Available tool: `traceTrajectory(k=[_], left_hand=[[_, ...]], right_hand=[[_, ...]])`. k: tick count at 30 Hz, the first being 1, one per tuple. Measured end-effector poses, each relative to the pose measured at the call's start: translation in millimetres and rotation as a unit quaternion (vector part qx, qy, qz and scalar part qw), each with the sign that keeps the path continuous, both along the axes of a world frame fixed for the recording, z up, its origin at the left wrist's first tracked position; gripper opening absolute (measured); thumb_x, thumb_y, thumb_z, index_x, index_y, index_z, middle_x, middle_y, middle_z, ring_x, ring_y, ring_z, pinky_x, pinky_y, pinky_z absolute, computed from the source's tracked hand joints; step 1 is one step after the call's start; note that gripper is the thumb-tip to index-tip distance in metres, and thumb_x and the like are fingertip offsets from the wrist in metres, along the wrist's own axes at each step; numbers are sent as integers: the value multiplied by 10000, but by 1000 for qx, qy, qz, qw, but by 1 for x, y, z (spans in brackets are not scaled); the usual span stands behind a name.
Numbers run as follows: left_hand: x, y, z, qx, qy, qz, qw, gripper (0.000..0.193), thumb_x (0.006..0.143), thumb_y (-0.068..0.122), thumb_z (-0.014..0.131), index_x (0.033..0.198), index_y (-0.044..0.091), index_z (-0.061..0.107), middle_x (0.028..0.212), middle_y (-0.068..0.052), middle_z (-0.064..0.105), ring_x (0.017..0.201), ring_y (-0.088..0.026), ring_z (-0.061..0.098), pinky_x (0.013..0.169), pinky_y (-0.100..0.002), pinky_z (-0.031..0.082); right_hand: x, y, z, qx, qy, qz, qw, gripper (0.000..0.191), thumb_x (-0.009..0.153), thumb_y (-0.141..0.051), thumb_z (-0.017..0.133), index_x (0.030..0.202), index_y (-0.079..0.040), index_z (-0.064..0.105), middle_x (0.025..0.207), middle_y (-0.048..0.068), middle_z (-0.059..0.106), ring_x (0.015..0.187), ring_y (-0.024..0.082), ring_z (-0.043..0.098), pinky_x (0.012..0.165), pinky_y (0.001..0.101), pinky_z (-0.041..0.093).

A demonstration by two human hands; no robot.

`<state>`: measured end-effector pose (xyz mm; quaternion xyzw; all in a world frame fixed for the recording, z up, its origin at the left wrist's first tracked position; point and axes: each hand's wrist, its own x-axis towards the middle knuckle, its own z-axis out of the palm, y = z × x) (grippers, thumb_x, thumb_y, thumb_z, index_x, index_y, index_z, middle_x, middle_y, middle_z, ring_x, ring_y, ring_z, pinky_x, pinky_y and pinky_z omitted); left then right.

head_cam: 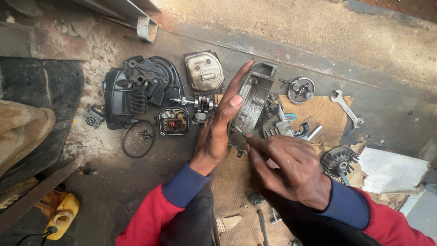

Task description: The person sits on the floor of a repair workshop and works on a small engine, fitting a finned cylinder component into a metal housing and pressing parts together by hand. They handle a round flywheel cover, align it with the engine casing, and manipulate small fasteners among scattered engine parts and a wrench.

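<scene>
Bracing metal engine casing [253, 105], left hand [218, 132], right hand [287, 166]

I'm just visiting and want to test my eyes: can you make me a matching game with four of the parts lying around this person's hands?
Things:
1. spanner
2. black plastic cover
3. finned flywheel
4. yellow bottle

Places:
A. bottom left corner
B. far right, on bare floor
C. left of the hands
D. by the right wrist, on torn cardboard

Pairs: 1-B, 2-C, 3-D, 4-A
</scene>
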<state>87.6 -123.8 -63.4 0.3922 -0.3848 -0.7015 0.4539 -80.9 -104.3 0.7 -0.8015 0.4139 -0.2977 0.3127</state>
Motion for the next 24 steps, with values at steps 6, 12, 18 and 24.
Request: traceTrajectory(k=[6,12,18,24], left_hand=[[0,-1,0,-22,-49,15,998,748,1072,527,328,1668,79,272,1775,-107,247,1685,-256,175,1397,-437,112],[-1,0,4,-3,-42,12,999,754,1060,505,321,1679,78,270,1783,-110,255,1691,-266,180,1381,-438,121],[-3,-1,2,6,-7,50,999,774,1071,521,345,1681,48,286,1786,-116,271,1704,-258,167,1402,-430,67],[-2,0,1,-10,-9,35,999,786,1076,542,343,1689,53,282,1762,-112,266,1712,-255,179,1415,-438,89]], right_hand=[[1,0,1,43,-1,0,999,194,850,32,750,1034,63,696,817,125,734,605,176,684,559,315,528],[0,3,0,22,-14,-22,999,152,900,23,733,1043,49,688,860,121,744,643,158,707,575,299,545],[1,3,0,67,-8,8,998,174,845,15,746,1005,65,700,808,126,721,606,179,682,554,314,526],[1,1,3,47,-38,-25,998,127,889,18,736,999,53,682,876,128,746,665,168,720,584,284,547]])
